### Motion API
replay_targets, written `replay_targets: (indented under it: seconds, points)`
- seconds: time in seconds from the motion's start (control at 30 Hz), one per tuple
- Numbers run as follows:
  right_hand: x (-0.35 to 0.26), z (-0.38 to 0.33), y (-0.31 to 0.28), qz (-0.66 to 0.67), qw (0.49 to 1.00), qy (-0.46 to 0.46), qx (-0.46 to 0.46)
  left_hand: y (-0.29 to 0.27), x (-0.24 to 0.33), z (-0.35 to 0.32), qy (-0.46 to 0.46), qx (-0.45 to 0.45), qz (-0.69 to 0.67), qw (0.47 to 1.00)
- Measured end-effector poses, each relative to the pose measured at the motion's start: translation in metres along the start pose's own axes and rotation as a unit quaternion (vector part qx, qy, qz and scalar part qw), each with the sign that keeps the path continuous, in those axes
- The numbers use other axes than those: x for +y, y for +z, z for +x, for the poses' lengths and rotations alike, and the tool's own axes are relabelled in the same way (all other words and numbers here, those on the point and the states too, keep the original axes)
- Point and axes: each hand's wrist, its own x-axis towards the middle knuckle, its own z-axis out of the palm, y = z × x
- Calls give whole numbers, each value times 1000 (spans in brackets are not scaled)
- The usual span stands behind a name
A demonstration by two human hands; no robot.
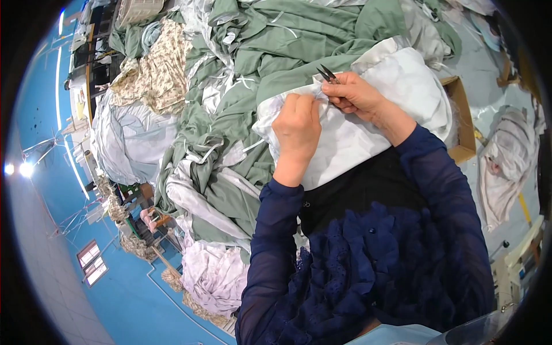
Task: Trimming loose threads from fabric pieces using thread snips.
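Blue floor [123, 299] fills the lower left of the head view, and heaps of cloth cover most of what lies ahead of the person. Green cloth [276, 52] is piled widest, spilling from the top middle down toward the lap. Beside it on the left lie a pale grey bundle [123, 141] and a flowered cloth [158, 66]. Lower down, near the floor, sits a crumpled lilac bundle [215, 276]. An open cardboard box [463, 118] stands to the right, just beside the work.

White cloth [368, 129] is spread across the person's lap, over the edge of the green pile. The left hand [297, 127] rests on it with the grip pressed together, pinching a fold of the white cloth. The right hand [353, 95] sits just beside it, its grip closed around small thread snips [326, 73], whose dark blades point up and left at the cloth's edge. Both forearms wear sheer navy sleeves [276, 230].
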Motion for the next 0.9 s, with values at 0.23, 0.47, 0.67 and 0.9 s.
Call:
replay_targets:
  seconds: [0.23, 0.47, 0.67, 0.9]
  points:
    - [-1, -2, 0, 7, 1000, 4, 6, -1, -4, -2, 13, 15, -13, 1000]
    - [-2, -2, 1, 0, 1000, 2, 16, 0, -4, -4, 28, 37, -44, 998]
    - [1, -8, 5, -81, 994, -47, 57, 0, -7, -8, 31, 31, -50, 998]
    - [-1, -44, 29, -546, 714, -388, 205, -2, -10, -9, 12, 43, -85, 995]
